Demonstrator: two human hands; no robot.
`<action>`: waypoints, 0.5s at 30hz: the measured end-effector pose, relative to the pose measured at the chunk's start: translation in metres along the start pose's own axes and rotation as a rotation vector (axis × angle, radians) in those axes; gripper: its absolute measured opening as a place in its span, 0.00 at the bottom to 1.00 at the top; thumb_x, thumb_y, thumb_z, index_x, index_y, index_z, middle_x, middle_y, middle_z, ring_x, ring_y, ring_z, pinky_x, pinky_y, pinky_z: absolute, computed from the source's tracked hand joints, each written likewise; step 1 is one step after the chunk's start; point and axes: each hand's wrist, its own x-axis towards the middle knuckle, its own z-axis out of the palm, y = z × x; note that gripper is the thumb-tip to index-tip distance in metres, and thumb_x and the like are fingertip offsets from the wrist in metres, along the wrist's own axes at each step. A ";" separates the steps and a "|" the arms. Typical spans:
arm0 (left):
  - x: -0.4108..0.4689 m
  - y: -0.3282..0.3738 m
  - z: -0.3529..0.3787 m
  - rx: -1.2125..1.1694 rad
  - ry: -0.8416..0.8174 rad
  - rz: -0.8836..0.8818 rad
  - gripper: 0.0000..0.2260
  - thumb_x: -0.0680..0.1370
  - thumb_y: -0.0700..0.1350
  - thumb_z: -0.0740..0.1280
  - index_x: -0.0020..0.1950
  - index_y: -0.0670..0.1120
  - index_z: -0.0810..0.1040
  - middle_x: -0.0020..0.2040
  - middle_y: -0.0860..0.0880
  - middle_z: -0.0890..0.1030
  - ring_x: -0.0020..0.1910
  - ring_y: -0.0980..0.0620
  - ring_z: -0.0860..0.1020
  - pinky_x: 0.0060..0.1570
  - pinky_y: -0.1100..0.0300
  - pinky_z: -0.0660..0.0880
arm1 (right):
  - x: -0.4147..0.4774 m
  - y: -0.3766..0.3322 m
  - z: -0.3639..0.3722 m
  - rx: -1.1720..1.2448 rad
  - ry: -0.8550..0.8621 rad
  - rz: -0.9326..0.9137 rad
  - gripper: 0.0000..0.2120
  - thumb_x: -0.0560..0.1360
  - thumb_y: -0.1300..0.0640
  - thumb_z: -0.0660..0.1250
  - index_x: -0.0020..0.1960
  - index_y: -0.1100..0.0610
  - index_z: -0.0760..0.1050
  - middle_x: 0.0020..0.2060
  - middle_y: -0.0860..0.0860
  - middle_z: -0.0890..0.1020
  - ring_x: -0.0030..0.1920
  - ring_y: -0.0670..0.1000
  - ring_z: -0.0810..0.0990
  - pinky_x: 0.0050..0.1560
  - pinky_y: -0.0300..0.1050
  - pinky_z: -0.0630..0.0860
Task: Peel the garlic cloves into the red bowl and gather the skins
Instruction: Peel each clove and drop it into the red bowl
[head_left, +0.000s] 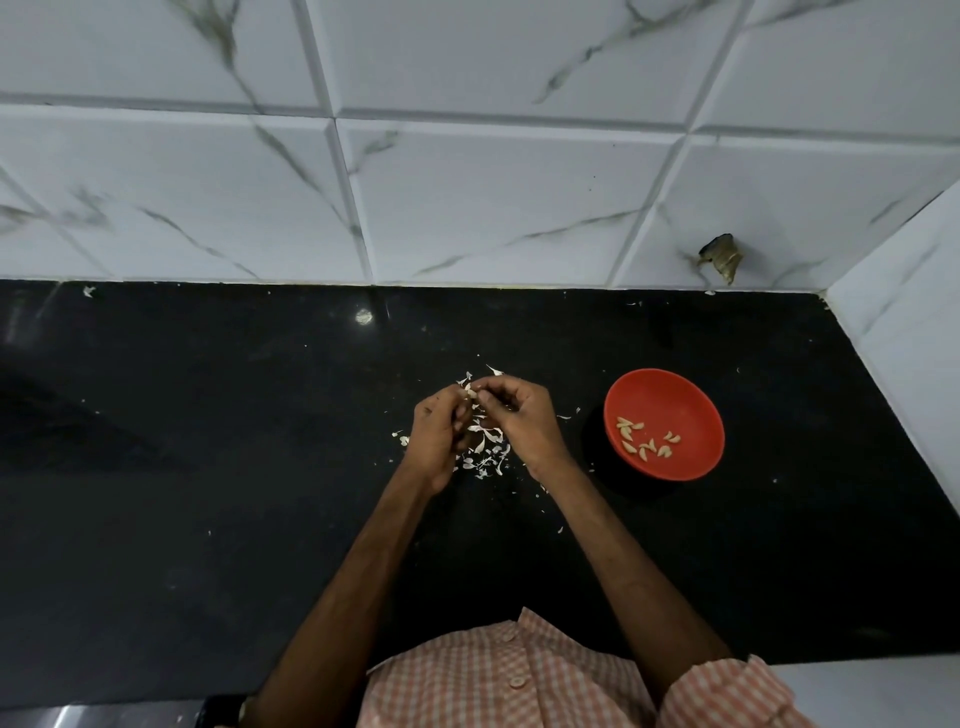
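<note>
Two bare forearms reach forward from a pink-and-white checked shirt (493, 675) at the near edge of a black stone counter (208, 467). Both hands meet above the middle of the counter, knuckles up and fingertips together.

The left hand (439, 431) has its fingers curled inward. The right hand (519, 415) is curled in the same way. Both pinch one small pale garlic clove (471, 393), which shows only as a sliver between the fingertips. Whether its skin is partly off cannot be told.

Directly below and around the hands lies a loose scatter of white garlic skins (485, 452) on the counter, densest between the wrists. Stray flakes lie further out on all sides.

The red bowl (696, 395) stands on the counter to the right of the right hand, apart from it and upright. It holds roughly a dozen peeled cloves (644, 439), grouped on the nearer part of its floor.

Beyond the counter rises a wall of white marble-pattern tiles (467, 182). A dark broken opening (719, 254) is noted low in that wall, right of centre. A second tiled wall (909, 312) closes the counter on the right.
</note>
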 end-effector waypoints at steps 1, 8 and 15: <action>0.000 0.000 0.000 0.011 0.003 0.008 0.19 0.83 0.43 0.58 0.31 0.47 0.66 0.27 0.52 0.62 0.25 0.57 0.59 0.24 0.64 0.58 | 0.000 0.000 0.000 0.003 0.001 0.005 0.08 0.79 0.67 0.67 0.53 0.57 0.83 0.50 0.53 0.86 0.50 0.47 0.85 0.45 0.40 0.80; 0.000 -0.003 -0.003 0.061 0.019 0.050 0.19 0.83 0.41 0.59 0.31 0.45 0.66 0.26 0.52 0.63 0.24 0.57 0.60 0.25 0.63 0.58 | -0.002 -0.006 0.001 0.066 -0.011 0.010 0.10 0.80 0.67 0.66 0.52 0.56 0.82 0.49 0.50 0.85 0.51 0.47 0.84 0.46 0.40 0.80; -0.001 -0.003 -0.001 0.103 0.016 0.055 0.20 0.83 0.40 0.59 0.30 0.46 0.66 0.26 0.53 0.64 0.24 0.58 0.60 0.25 0.63 0.57 | -0.001 -0.006 0.001 0.035 0.000 -0.027 0.10 0.77 0.68 0.69 0.52 0.55 0.83 0.50 0.52 0.85 0.53 0.54 0.84 0.49 0.49 0.83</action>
